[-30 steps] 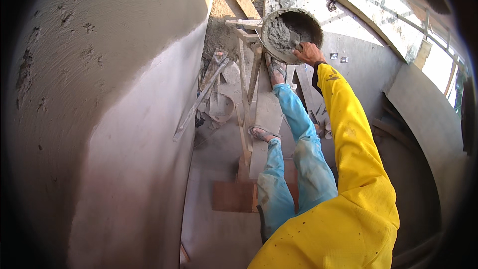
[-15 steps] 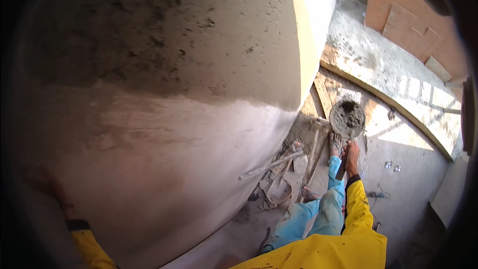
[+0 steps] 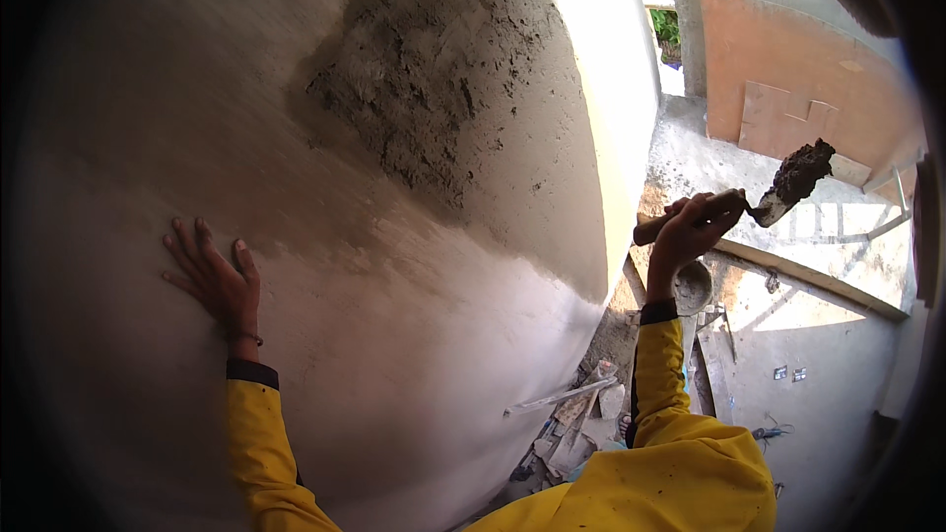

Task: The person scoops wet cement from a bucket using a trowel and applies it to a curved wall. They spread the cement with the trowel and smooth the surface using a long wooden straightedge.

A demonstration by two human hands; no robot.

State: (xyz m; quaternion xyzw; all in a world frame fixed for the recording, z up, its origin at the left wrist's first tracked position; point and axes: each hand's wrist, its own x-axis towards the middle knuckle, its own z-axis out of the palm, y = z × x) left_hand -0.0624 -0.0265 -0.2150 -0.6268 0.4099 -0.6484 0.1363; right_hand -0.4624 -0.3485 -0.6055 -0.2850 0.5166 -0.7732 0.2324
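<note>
My left hand (image 3: pixel 219 281) lies flat against the wall (image 3: pixel 394 315), its fingers spread on the smooth, pale plaster. Raised to the right, my right hand (image 3: pixel 688 227) is wrapped round the wooden handle of a trowel (image 3: pixel 772 209). Dark wet mortar (image 3: pixel 803 172) is heaped on the trowel's blade. Between my hands and higher up, a rough, dark patch of fresh mortar (image 3: pixel 424 79) covers part of the wall. Below my right wrist a round pan (image 3: pixel 694 286) shows in part; the forearm hides some of it.
Broken pieces and scraps of rubble (image 3: pixel 581 424) lie at the wall's foot, with a pale strip (image 3: pixel 557 396) across them. A low ledge (image 3: pixel 808 281) runs along the right. Behind it stands a brown board (image 3: pixel 769 59). A cabled tool (image 3: pixel 771 431) rests on the floor.
My right hand has risen from near the pan with a mortar-loaded trowel. My left hand has moved up and right along the wall. The view has shifted, showing the rough mortar patch.
</note>
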